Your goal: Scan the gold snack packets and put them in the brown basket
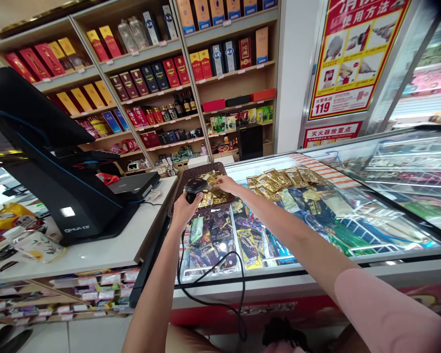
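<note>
A black handheld barcode scanner [196, 185] is gripped in my left hand [185, 210], its head over a brown woven basket [176, 192]. From its handle a black cable [242, 274] loops down past the freezer front. Several small gold packets [207, 200] lie heaped in the basket. My right hand [227, 184] reaches over the basket's right side, fingers pinched on a gold packet that they partly cover. More gold packets [270, 181] are spread over the freezer's glass top, right of the basket.
The basket rests on a glass-topped chest freezer [297, 268] full of wrapped goods. To the left, a black checkout terminal [91, 206] stands on a white counter [106, 252]. Shelves [147, 54] of boxes and bottles line the back wall, beside a red-bordered poster [353, 59].
</note>
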A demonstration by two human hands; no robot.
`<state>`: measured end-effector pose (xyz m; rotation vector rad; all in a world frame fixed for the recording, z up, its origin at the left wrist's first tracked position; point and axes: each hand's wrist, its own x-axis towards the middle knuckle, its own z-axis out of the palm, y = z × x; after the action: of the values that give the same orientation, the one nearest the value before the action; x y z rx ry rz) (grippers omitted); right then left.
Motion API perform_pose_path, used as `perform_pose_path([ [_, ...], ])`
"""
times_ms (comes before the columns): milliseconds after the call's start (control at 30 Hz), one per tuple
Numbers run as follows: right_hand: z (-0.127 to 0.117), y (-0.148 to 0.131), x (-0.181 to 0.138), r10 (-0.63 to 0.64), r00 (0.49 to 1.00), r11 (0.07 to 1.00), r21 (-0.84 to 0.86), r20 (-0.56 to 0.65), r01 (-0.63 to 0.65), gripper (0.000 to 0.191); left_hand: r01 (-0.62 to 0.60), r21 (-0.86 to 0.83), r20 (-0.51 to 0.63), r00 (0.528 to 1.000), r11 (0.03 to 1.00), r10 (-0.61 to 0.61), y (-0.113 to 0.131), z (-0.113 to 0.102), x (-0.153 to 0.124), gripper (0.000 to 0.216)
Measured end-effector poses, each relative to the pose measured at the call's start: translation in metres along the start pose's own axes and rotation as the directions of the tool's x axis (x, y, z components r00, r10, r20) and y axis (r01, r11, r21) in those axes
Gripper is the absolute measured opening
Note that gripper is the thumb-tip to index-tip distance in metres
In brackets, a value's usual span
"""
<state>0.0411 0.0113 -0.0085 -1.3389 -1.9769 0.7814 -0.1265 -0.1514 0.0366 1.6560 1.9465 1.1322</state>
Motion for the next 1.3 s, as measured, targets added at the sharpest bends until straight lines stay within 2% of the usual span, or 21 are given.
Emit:
perform_pose_path([
  [233, -0.056, 0.037, -0.018, 0.044, 0.979, 0.982, 0.188, -0.2, -0.006, 0.028, -0.065, -0.03, 0.035, 0.997, 0.997, 0.067, 0.018, 0.027, 0.005, 0.051],
  [467, -0.086, 0.076, -0.043, 0.114, 0.942, 0.957, 0.291, -0.315, -0.018, 0.028, -0.029, -0.13, 0.18, 0.982, 0.991, 0.052, 0.041, 0.057, 0.001, 0.052],
  [700, -0.092, 0.096, -0.048, 0.148, 0.932, 0.93, 0.367, -0.33, -0.017, 0.027, -0.023, -0.164, 0.261, 0.963, 0.986, 0.066, 0.052, 0.07, -0.001, 0.051],
  [900, -0.093, 0.099, -0.052, 0.152, 0.937, 0.915, 0.404, -0.315, -0.012, 0.027, -0.035, -0.134, 0.271, 0.96, 0.99, 0.071, 0.05, 0.076, 0.0, 0.052],
  [1300, -0.088, 0.109, -0.054, 0.201, 0.927, 0.925, 0.373, -0.318, -0.073, 0.03, -0.042, -0.115, 0.302, 0.95, 0.992, 0.076, 0.046, 0.074, 0.0, 0.057],
])
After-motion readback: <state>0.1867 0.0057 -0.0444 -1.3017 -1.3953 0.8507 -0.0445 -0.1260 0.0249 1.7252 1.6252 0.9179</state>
